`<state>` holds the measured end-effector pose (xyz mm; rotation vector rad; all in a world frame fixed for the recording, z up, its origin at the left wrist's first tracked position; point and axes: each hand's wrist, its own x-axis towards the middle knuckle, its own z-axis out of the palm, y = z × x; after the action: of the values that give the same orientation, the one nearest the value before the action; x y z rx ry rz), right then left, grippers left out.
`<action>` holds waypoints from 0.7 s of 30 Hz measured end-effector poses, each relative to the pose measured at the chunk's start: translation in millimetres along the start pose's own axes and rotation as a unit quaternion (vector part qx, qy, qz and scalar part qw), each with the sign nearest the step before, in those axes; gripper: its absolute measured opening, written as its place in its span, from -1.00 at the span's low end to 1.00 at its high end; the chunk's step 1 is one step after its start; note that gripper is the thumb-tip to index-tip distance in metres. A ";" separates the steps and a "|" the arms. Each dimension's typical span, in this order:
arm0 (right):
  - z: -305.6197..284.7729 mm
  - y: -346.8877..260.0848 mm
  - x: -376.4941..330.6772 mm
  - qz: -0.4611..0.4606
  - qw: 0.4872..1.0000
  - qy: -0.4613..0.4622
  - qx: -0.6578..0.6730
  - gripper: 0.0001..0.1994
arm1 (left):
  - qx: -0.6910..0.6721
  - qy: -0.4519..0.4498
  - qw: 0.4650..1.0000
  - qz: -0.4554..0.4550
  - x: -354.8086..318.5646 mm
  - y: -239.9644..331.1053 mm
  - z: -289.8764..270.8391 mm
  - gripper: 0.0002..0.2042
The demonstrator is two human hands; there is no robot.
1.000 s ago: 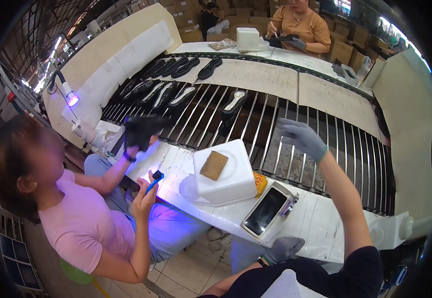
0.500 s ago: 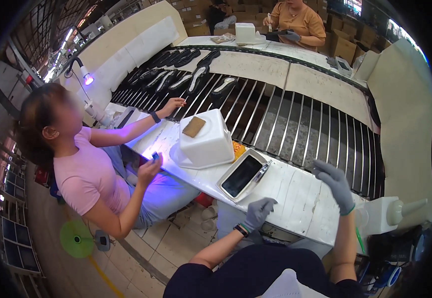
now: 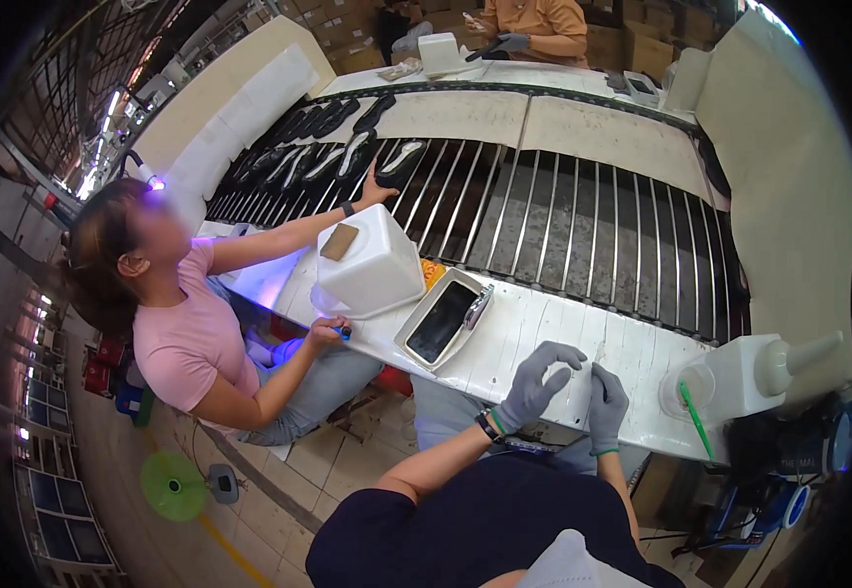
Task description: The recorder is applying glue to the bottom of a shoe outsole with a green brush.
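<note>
At the near edge of the white table (image 3: 544, 338), the two gloved hands are close together. The left hand (image 3: 539, 382) has bent fingers, and its thumb and one finger reach to the tips of the right hand (image 3: 605, 402). I cannot tell if it pinches the other glove, something tiny, or nothing. The right hand is flat with straight fingers and holds nothing. It rests on the table edge.

Just left of the hands is a white tray (image 3: 416, 343) with a flat dark thing in it. Next to the tray is a big white box (image 3: 372, 265). To the right are a white bottle (image 3: 740, 372) and a cup (image 3: 686, 377) with a green stick.

Past the table is a belt of metal rods (image 3: 593, 225). The rods near the hands have nothing on them. Dark soles (image 3: 348, 157) lie in rows far off on the left, well apart from the hands. A person in a pink shirt (image 3: 186, 338) reaches to one of them.

So I think no sole has been picked up by these hands yet. All of the sole work looks left to do.
</note>
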<state>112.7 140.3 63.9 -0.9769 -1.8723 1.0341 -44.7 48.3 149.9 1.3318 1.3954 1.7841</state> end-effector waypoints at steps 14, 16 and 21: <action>-0.5 -4.4 2.0 0.040 0.998 -0.026 -0.032 -0.79 | -0.458 -0.100 0.861 0.196 34.8 155.9 -5.9 -0.27; -1.9 -6.1 1.8 -0.019 0.999 -0.009 -0.042 -0.78 | -0.517 -0.113 0.819 0.223 31.5 178.4 -6.4 -0.26; 3.8 -6.9 1.3 -0.040 0.998 -0.034 -0.039 -0.78 | -0.341 -0.319 0.829 0.308 19.8 213.4 -41.5 -0.77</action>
<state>107.1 137.7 68.9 -0.9148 -2.0042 0.9635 -53.8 -26.0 355.0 1.7899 -0.0786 1.6699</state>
